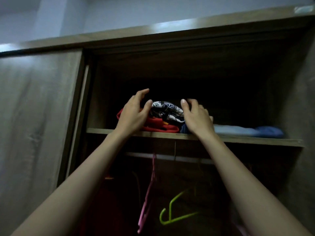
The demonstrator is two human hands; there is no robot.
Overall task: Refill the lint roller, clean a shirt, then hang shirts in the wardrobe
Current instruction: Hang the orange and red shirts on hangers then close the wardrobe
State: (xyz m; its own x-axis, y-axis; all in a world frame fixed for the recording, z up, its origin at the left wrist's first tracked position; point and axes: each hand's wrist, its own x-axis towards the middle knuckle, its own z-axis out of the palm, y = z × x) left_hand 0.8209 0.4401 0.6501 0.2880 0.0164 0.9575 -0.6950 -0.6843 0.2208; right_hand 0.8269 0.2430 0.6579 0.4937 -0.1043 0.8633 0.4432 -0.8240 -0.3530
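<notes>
Both arms reach up to the wardrobe's upper shelf (238,139). A small pile of folded clothes lies there: a black-and-white patterned shirt (166,110) on top of a red garment (160,126), with a dark blue piece (183,130) beside it. My left hand (134,113) hovers at the pile's left side, fingers spread and curved. My right hand (196,116) is at the pile's right side, fingers also apart. Neither hand grips anything. No lint roller is in view.
More folded cloth, pale blue (235,131) and darker blue (269,132), lies further right on the shelf. Below it a rail (187,158) carries a pink hanger (148,193) and a lime-green hanger (173,212). The sliding door (37,116) covers the wardrobe's left half.
</notes>
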